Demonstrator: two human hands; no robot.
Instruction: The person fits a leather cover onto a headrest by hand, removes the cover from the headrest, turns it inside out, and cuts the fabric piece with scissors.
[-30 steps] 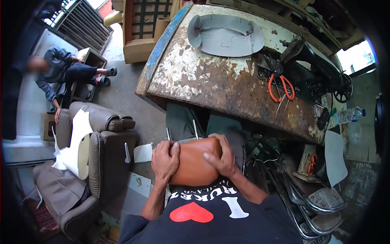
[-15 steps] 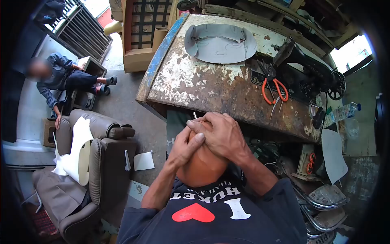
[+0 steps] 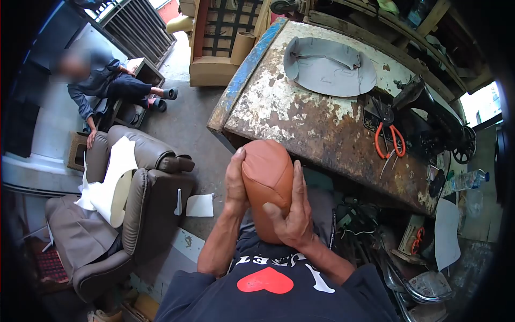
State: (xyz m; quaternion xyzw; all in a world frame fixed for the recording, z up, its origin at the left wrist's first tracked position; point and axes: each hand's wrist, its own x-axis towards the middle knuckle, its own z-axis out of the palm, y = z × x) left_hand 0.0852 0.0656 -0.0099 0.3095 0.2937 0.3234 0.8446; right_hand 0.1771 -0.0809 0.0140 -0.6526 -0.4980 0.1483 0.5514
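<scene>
A rounded, padded piece covered in orange-brown leather (image 3: 265, 174), like a small cushion with seams across its end, stands against my chest. My left hand (image 3: 235, 182) grips its left side, the thumb near the top edge. Along its right side lies my right hand (image 3: 296, 212), fingers pointing up and thumb across the front. Both palms press the leather between them. The lower end of the piece meets my shirt.
On the worn workbench (image 3: 257, 121) are a grey cut cover (image 3: 335, 72), orange-handled pliers (image 3: 389, 142) and a black sewing machine (image 3: 429, 115). A brown armchair (image 3: 137, 214) with white sheets stands left, where another person (image 3: 107, 88) sits. A water bottle (image 3: 469, 180) is at right.
My hands were together over the top of the leather piece; now they are apart, one on each side, and its seamed end shows. The view has shifted, so the bench appears further right.
</scene>
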